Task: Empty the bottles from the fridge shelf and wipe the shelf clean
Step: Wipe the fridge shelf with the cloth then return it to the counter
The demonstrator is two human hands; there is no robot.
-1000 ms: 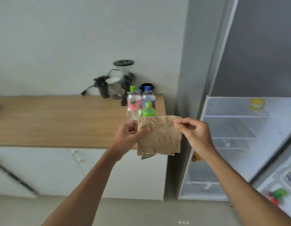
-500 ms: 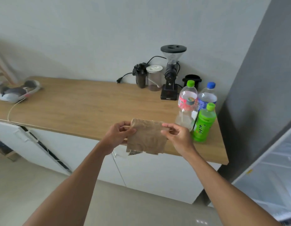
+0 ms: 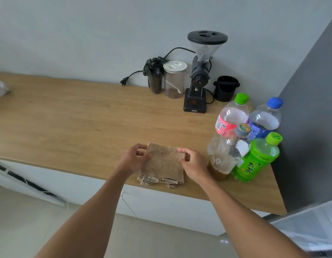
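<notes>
A folded brown cloth [image 3: 164, 162] with a barcode tag lies against the wooden counter [image 3: 77, 123] near its front edge. My left hand [image 3: 135, 159] pinches its left top corner and my right hand [image 3: 193, 164] pinches its right top corner. Right of the cloth stand several bottles: a clear one with a pink label and green cap [image 3: 229, 123], a blue-capped one [image 3: 264, 120], a bright green one [image 3: 254, 161] and a small one with brown liquid [image 3: 222, 164]. A sliver of the open fridge [image 3: 308, 226] shows at the lower right; its shelf is out of view.
A black coffee grinder [image 3: 198, 75], a clear lidded canister [image 3: 174, 81], a dark cup with a black bag [image 3: 155, 77] and a black tub [image 3: 225, 88] stand at the back of the counter. A grey fridge wall [image 3: 314, 108] bounds the right side.
The view has swung from the fridge to the counter. Both hands have carried the cloth down onto the counter beside the bottles.
</notes>
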